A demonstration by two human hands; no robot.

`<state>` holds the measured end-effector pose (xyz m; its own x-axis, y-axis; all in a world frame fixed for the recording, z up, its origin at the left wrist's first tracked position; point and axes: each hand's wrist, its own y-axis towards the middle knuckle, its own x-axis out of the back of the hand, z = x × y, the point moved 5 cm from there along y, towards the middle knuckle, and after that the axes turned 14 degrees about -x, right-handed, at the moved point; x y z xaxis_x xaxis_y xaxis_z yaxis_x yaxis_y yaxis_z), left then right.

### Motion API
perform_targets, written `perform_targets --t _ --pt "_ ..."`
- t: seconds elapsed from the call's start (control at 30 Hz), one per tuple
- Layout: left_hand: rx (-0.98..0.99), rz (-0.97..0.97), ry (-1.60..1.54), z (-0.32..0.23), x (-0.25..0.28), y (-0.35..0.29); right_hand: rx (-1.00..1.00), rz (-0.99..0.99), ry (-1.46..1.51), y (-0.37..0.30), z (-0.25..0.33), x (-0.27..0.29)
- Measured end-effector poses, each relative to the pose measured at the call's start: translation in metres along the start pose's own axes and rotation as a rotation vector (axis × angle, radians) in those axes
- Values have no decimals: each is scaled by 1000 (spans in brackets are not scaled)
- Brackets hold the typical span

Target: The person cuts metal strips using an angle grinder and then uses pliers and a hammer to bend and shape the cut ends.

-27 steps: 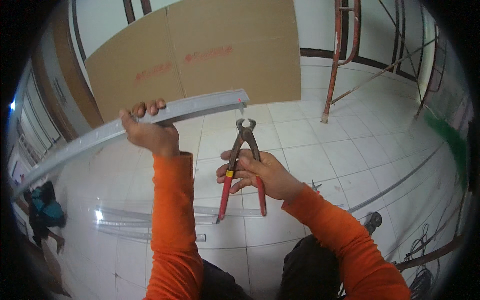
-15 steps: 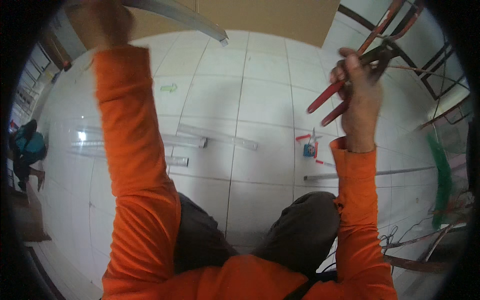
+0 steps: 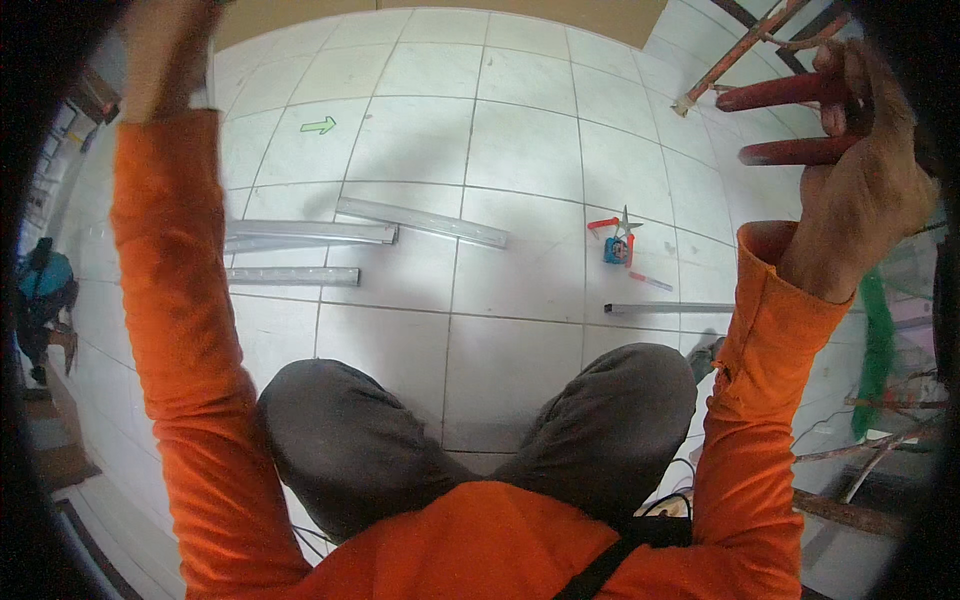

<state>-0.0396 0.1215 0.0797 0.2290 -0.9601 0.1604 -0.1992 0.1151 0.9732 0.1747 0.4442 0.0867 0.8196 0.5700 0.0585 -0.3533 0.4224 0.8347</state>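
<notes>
R hand (image 3: 860, 195), upper right of frame, grasping red-handled pliers (image 3: 782, 94); handles apart, jaw end hidden. L hand (image 3: 168, 55), upper left, blurred + cut off by frame edge; can't tell if holding anything. Step, my read: pliers being carried, not cutting. Next move prob. calls for a firm grip on both handles. Metal strips (image 3: 422, 222) on floor, mid-left. Containers: none I can make out.

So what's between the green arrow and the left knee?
Silvery strips lie on the tiled floor between them, in the head view.
</notes>
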Motion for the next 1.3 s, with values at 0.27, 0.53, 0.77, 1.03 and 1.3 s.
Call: perform_targets --t 0.27,0.53,0.77,1.03,1.3 --pt "56 651 658 88 23 -149 -58 141 -648 -26 -36 -8" --pt "-23 924 351 91 50 -189 -24 811 -1202 -121 -111 -42" --pt "-65 1188 190 108 47 -194 -148 1157 -1048 -202 -148 -48" --pt "-164 1027 493 188 24 -239 -408 1398 -652 -261 -182 -93" --pt "387 621 591 192 5 -368 -972 1440 -439 -330 -199 -159"
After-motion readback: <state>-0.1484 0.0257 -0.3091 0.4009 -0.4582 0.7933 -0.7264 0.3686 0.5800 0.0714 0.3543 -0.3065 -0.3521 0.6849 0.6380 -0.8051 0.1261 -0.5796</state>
